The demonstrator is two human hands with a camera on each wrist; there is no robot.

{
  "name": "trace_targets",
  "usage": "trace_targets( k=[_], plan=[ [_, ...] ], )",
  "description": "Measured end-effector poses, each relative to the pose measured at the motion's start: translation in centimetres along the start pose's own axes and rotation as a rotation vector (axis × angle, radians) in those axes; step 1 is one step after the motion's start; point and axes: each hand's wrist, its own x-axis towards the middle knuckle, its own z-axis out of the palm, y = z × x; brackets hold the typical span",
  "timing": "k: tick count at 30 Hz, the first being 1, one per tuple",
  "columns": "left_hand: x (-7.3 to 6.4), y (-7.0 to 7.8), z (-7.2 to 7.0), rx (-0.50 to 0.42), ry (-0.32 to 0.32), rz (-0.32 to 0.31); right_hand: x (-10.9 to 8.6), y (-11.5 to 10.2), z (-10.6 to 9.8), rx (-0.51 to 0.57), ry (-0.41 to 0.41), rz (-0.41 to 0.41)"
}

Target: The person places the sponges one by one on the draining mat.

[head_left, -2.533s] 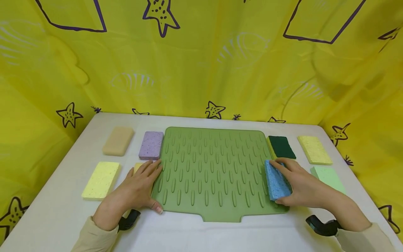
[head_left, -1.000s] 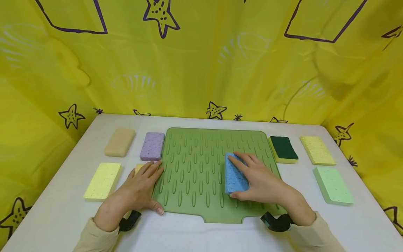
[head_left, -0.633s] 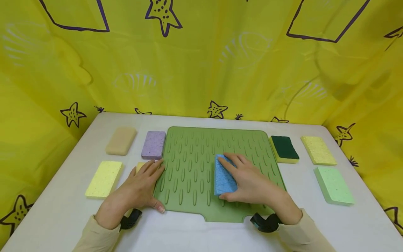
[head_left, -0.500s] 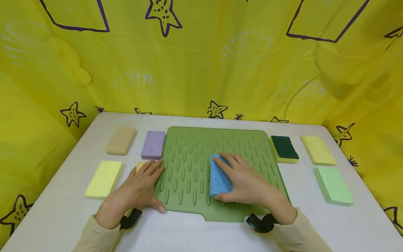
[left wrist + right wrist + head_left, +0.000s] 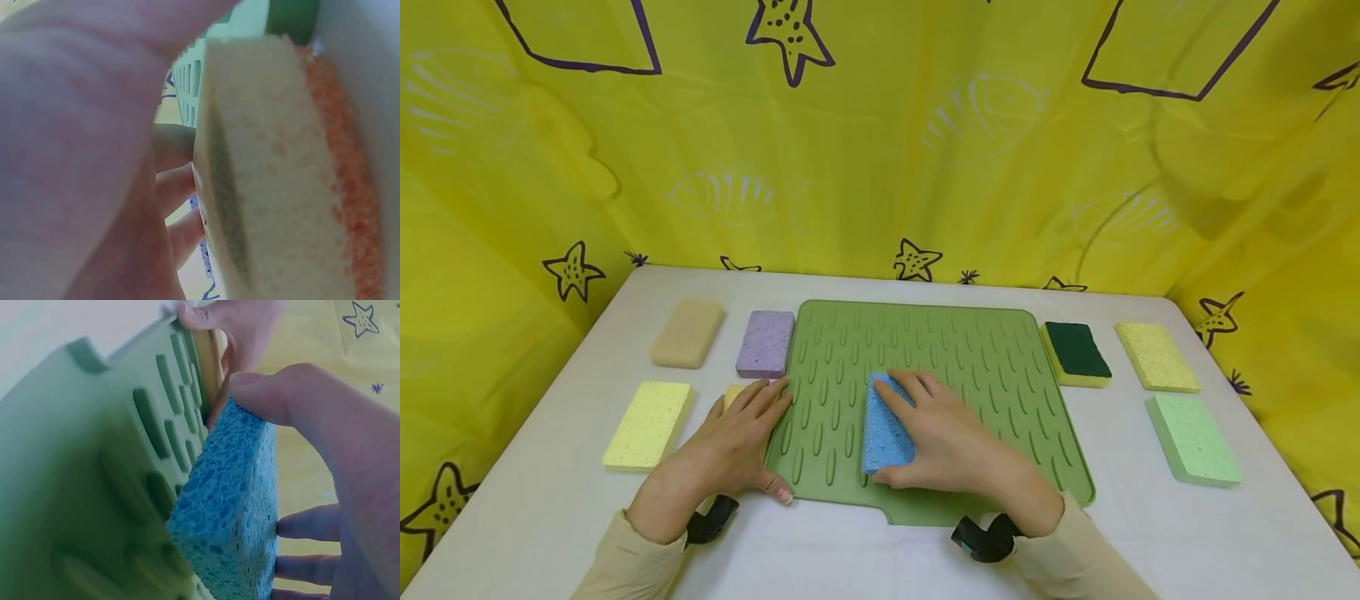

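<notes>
A light-blue sponge (image 5: 883, 437) sits over the middle of the green ribbed mat (image 5: 992, 358). My right hand (image 5: 951, 433) grips it by its two ends; the right wrist view has the thumb on one end of the sponge (image 5: 228, 481). My left hand (image 5: 730, 446) rests at the mat's left edge, fingers spread, with fingertips and thumb right at that edge. Under its palm lies a pale yellow sponge (image 5: 275, 169) with an orange scrubbing layer, mostly hidden in the head view.
Left of the mat lie a purple sponge (image 5: 766, 344), a beige sponge (image 5: 688, 333) and a yellow sponge (image 5: 649, 426). At right are a sponge with a dark green scrubbing side (image 5: 1077, 353), a yellow sponge (image 5: 1157, 357) and a mint-green sponge (image 5: 1193, 440). A yellow curtain (image 5: 850, 150) hangs behind.
My right hand has slid the blue sponge leftward from the mat's right edge to its middle. The left hand stays in place.
</notes>
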Motion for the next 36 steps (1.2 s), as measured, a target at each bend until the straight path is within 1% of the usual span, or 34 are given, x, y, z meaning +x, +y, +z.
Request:
trace_targets(
  k=[16,27,36],
  plan=[
    [0.1,0.0,-0.2,0.008,-0.009,-0.005,2.5,-2.3,1.4,0.026,-0.032,-0.003],
    [0.0,0.0,-0.2,0.013,-0.013,-0.001,3.8,-3.7,2.3,0.003,-0.058,-0.012],
    [0.0,-0.2,-0.2,0.012,-0.023,0.007,5.3,-4.6,3.2,-0.044,-0.078,-0.013]
  ],
)
